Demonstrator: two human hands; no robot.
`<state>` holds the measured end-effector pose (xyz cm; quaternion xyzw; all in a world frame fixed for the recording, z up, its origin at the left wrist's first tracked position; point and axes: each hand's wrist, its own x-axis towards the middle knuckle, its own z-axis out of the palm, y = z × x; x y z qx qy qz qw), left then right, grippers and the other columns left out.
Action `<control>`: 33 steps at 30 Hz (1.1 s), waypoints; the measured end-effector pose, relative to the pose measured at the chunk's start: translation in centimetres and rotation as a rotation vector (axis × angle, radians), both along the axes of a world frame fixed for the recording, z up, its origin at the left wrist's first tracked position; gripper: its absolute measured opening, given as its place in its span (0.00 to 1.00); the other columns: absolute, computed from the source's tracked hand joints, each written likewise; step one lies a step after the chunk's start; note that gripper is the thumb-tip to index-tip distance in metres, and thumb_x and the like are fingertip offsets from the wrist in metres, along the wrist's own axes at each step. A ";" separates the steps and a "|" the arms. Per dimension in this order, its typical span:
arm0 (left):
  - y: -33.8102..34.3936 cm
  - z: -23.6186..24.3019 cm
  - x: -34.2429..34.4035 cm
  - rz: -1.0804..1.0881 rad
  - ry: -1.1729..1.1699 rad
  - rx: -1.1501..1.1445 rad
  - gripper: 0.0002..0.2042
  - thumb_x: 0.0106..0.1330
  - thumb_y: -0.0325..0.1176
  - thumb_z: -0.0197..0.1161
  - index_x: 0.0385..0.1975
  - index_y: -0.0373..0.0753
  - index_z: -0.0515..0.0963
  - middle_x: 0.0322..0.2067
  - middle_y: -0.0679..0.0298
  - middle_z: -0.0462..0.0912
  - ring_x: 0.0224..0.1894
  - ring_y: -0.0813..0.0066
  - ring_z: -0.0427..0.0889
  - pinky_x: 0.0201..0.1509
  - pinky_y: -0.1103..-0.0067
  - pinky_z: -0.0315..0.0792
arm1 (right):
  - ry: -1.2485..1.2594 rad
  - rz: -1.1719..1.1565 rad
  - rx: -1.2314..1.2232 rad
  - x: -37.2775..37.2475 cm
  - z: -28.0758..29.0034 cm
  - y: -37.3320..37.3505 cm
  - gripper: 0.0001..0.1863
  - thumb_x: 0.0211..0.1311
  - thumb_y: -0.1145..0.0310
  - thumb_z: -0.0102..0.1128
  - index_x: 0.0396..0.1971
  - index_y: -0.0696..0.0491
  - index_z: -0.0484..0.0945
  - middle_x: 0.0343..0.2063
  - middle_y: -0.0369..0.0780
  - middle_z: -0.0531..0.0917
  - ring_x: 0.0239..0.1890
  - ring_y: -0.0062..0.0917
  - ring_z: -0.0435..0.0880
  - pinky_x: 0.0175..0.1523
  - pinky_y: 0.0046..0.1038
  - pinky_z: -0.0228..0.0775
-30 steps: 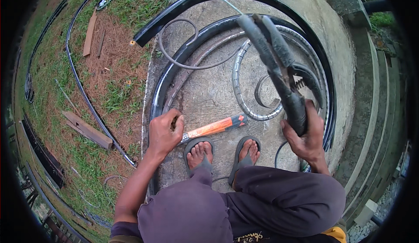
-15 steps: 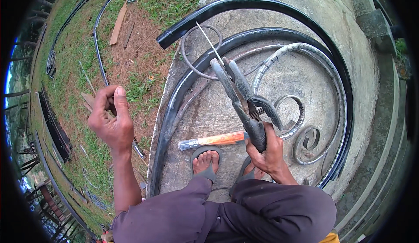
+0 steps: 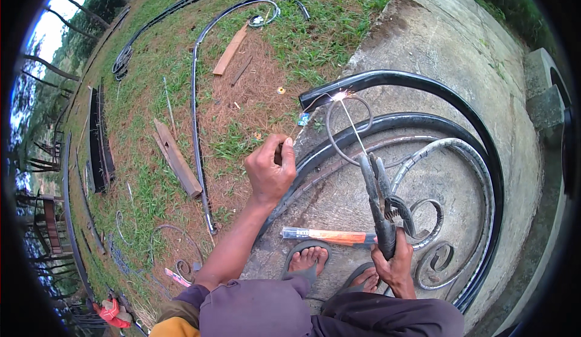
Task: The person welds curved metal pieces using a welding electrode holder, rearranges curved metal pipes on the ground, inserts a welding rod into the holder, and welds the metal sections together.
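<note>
My right hand (image 3: 394, 263) grips the dark handle of a welding electrode holder (image 3: 380, 207). A thin pale welding electrode (image 3: 353, 122) is clamped in its jaws, and bright sparks (image 3: 341, 96) burn at the tip. That tip meets the area where a thin metal ring (image 3: 330, 132) lies against the black curved tube (image 3: 417, 78). My left hand (image 3: 270, 170) is closed, thumb against fingers, with a thin wire (image 3: 310, 104) running from it toward the sparks. Its end inside the fingers is hidden.
Coiled metal scrolls (image 3: 433, 216) lie on the concrete slab (image 3: 436, 40) to the right. An orange and white packet (image 3: 330, 235) rests by my sandalled feet. On the grass are a wooden block (image 3: 178, 161), a plank (image 3: 231, 49) and a long black bar (image 3: 195, 113).
Sparks have appeared at the electrode tip. My left hand has moved right, closer to the tubes. The view has shifted left, and more grass shows.
</note>
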<state>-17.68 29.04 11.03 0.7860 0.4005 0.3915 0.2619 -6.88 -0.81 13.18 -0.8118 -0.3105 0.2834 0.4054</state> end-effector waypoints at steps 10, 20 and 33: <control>0.5 1.3 -1.4 0.028 -0.065 0.022 0.03 0.65 0.28 0.65 0.31 0.38 0.80 0.15 0.60 0.77 0.17 0.65 0.79 0.23 0.71 0.70 | -0.051 -0.017 0.067 -0.3 -2.9 -1.4 0.16 0.57 0.76 0.65 0.43 0.61 0.71 0.19 0.40 0.80 0.17 0.22 0.78 0.24 0.26 0.69; 0.0 0.9 -1.7 -0.014 -0.109 0.061 0.03 0.66 0.26 0.65 0.29 0.36 0.80 0.14 0.67 0.76 0.17 0.84 0.74 0.21 0.81 0.65 | -0.190 0.012 0.091 -1.1 -1.8 -0.9 0.21 0.53 0.75 0.65 0.48 0.63 0.72 0.21 0.42 0.78 0.19 0.26 0.78 0.28 0.29 0.71; -0.1 0.7 -0.7 0.010 -0.099 -0.102 0.04 0.67 0.27 0.65 0.31 0.35 0.80 0.16 0.68 0.78 0.18 0.84 0.76 0.23 0.81 0.68 | -0.081 -0.053 0.004 -0.9 -0.9 0.1 0.25 0.55 0.74 0.65 0.53 0.62 0.71 0.24 0.46 0.84 0.26 0.33 0.88 0.34 0.30 0.77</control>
